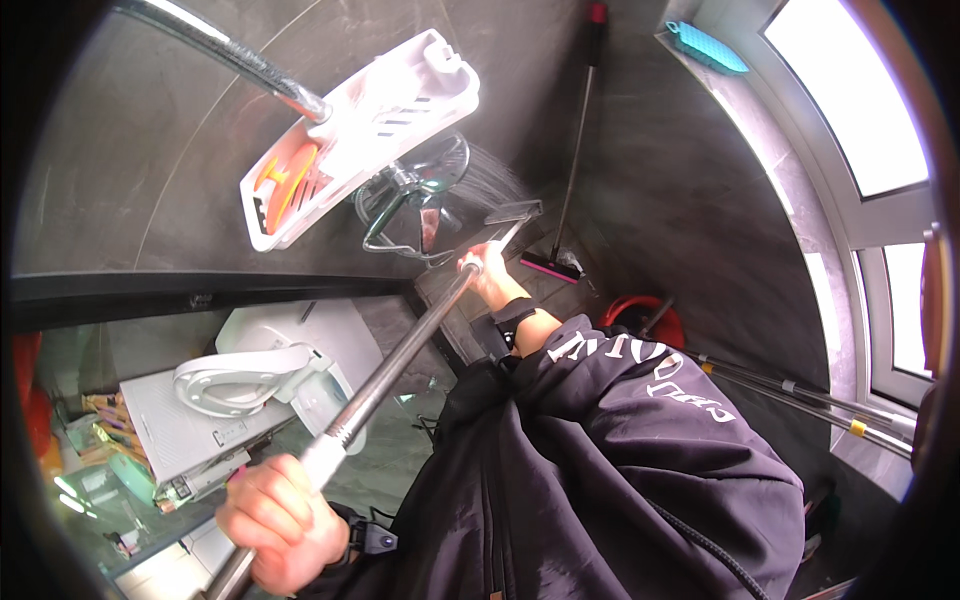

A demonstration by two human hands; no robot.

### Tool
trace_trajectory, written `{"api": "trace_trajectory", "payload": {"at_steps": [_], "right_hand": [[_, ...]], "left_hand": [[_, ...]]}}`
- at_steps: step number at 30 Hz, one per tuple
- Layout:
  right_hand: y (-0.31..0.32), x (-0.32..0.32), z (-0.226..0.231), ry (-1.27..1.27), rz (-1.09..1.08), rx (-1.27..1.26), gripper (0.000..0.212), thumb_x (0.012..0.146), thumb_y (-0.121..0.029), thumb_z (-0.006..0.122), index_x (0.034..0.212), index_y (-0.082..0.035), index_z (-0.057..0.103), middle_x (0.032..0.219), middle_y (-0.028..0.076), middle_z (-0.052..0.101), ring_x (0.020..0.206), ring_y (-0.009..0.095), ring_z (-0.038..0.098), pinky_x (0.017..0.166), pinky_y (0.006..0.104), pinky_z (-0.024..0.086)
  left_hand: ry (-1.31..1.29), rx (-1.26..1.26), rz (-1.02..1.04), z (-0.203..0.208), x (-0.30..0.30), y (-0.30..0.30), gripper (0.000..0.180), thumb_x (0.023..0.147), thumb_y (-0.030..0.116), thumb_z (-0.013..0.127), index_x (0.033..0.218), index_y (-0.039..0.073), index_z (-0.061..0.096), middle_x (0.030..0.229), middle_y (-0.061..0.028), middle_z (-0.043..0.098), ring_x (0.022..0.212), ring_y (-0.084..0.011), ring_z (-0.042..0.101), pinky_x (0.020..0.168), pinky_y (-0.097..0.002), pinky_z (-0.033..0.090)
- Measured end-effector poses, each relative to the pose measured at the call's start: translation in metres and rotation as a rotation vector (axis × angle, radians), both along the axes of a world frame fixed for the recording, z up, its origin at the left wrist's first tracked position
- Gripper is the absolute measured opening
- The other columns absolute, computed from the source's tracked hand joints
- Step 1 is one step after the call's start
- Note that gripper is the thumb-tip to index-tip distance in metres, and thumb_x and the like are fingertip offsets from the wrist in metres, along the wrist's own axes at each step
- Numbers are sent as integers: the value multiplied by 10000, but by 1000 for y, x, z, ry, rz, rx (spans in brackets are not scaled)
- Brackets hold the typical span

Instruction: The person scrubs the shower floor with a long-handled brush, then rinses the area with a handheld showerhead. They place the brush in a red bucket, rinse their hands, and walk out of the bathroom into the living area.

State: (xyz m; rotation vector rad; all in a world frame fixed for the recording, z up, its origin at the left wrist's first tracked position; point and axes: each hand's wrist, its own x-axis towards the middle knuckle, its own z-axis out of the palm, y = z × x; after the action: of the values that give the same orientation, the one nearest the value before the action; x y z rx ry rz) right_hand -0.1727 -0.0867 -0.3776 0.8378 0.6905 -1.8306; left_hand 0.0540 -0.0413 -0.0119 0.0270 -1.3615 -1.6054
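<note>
My left hand [285,520], at the lower left, wraps round a long metal pole [392,365] just below a white collar. Farther up, my right hand [485,272] grips the same pole near a grey joint. At the pole's far end a flat, narrow grey head [513,211] sits low in the corner; whether it is a mop or a squeegee I cannot tell. Water sprays from a shower head [440,162] toward that flat head. Above my right hand a white shower shelf [355,150] holds an orange tool [292,188].
A floor squeegee with a pink strip [550,266] leans in the corner, near a red basin [655,318]. Metal poles [800,395] rest at right, below a window [850,100]. A blue scrubber [707,48] lies on the ledge. To the left, beyond a dark-framed partition [200,298], stands a white toilet [330,395].
</note>
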Motion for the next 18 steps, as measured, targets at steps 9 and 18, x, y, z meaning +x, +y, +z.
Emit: {"api": "trace_trajectory", "payload": {"at_steps": [9,18], "right_hand": [[-13,-13,-16,46,-64,39,81,771,-96,386,742,-23,371,531,55,374,429,186,403,465,346,455],[-7,-2,-18,-150,-34,-107,83,743,-110,428,716,-44,386,565,67,391,442,193,420,434,313,438]], "left_hand": [[197,-400,457,54,32,-5,211,830,164,427,647,141,322,546,29,209,482,-112,247,532,-274,257],[160,-152,-25,46,33,-14,210,662,59,352,494,154,266,419,37,248,370,-87,212,432,-241,189]]}}
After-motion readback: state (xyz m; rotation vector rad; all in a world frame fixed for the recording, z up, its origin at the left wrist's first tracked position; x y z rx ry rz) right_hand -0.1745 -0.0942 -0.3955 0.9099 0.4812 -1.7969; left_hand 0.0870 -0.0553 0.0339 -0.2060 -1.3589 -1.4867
